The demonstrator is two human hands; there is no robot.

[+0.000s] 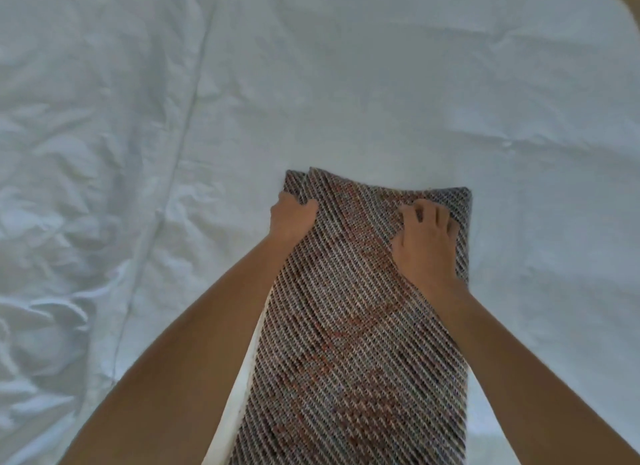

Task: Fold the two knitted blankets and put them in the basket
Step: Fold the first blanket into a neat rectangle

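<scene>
1. One knitted blanket point(349, 343), striped on the slant in grey, cream and rust, lies on the bed point(519, 291) as a long narrow strip, doubled lengthwise. Its near end runs out of view at the bed's near edge.
2. Two bare forearms reach forward along the strip, one on each side, so that each hand meets one far corner.
3. A brighter white band shows along the strip's left side, close to the near edge. It cannot be told whether this is lining or bedding.
4. The left hand point(292, 218) holds the strip's far left corner, its fingers curled round the edge. Two layers show there, and the grip probably keeps them together.
5. The right hand point(427, 239) sits just inside the far right corner. Its fingers are curled down into the knit, bunching a little of it in a grip.
6. Holding both far corners suggests the far end is about to be drawn back toward the near edge, halving the length. The soft knit may sag or slip out of line between the hands.
7. This blanket looks only part folded. The second blanket and the basket are not in view.
8. Beyond the hands lies wrinkled white bedding, with a seam running down the left side. The bed's rounded far right corner shows at the top right.
</scene>
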